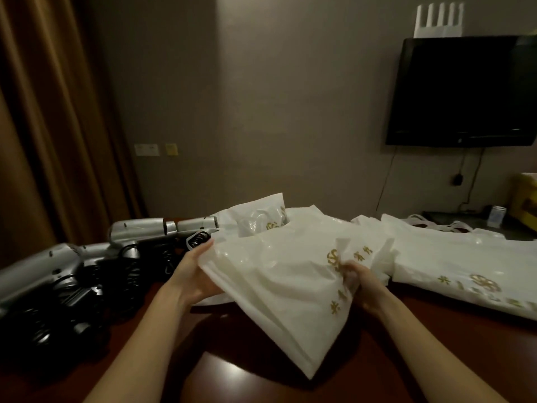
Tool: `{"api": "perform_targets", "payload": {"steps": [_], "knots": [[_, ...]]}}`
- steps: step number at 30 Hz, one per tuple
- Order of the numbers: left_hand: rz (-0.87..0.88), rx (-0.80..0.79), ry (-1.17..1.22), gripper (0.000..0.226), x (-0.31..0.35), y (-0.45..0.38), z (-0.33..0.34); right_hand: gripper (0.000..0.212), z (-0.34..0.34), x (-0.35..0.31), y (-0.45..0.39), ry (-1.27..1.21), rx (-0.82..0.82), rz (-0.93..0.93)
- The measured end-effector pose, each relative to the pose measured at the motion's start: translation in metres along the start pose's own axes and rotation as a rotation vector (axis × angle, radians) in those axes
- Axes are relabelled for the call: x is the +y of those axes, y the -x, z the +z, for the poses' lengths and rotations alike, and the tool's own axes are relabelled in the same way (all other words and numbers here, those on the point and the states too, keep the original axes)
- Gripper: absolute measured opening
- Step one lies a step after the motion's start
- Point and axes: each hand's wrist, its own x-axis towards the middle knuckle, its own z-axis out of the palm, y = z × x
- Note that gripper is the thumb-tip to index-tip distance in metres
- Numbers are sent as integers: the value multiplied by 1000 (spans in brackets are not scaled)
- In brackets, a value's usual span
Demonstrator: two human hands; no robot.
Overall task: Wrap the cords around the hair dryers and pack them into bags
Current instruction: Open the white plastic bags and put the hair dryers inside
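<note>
A white plastic bag point(279, 289) with gold print hangs above the dark wooden table point(220, 370), held between both hands. My left hand point(193, 271) grips its left edge, thumb on top. My right hand point(361, 282) is bunched into the bag's right side near the gold logo. Several silver hair dryers point(136, 232) with black coiled cords point(128, 271) lie in a row along the table's left side. Behind the held bag stands a filled bag point(261, 218) with something inside it.
More white bags point(453, 257) lie flat on the table to the right. A wall-mounted television point(465, 91) hangs at the right, with cables below it. A brown curtain point(49, 126) covers the left. A yellow box point(524, 199) sits at the far right.
</note>
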Motion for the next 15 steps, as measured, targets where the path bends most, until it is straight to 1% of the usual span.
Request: {"api": "perform_targets", "payload": {"steps": [2,3,4,5,6,7,8,9,10,11,13,15], "knots": [[-31,-68,-89,47,-2,-2,1,35,5,-13,-6,-46,-5,-140],[-14,-103,-115,47,-3,-4,1,35,8,-25,-5,-45,-15,-216],[19,-140,-122,47,-3,-3,2,27,10,-37,-3,-42,-33,-278],[42,-181,-125,48,-2,1,2,19,12,-50,-1,-35,-85,-324],[61,-214,-129,50,-1,8,3,19,13,-61,2,-31,-139,-360],[75,-226,-120,52,0,15,2,23,13,-70,4,-19,-191,-378],[71,-217,-79,61,1,22,-2,29,11,-74,5,-7,-253,-380],[55,-185,-14,74,-1,23,-12,33,8,-73,3,19,-275,-349],[31,-162,41,82,-2,26,-19,37,5,-69,1,64,-286,-291],[-14,-159,45,86,-4,28,-22,39,0,-61,-3,129,-273,-206],[-98,-135,-94,86,-13,29,-17,48,-13,-41,-10,324,-240,-17],[-149,-40,-278,77,-29,20,-7,68,-21,-26,-12,562,-124,83]]}}
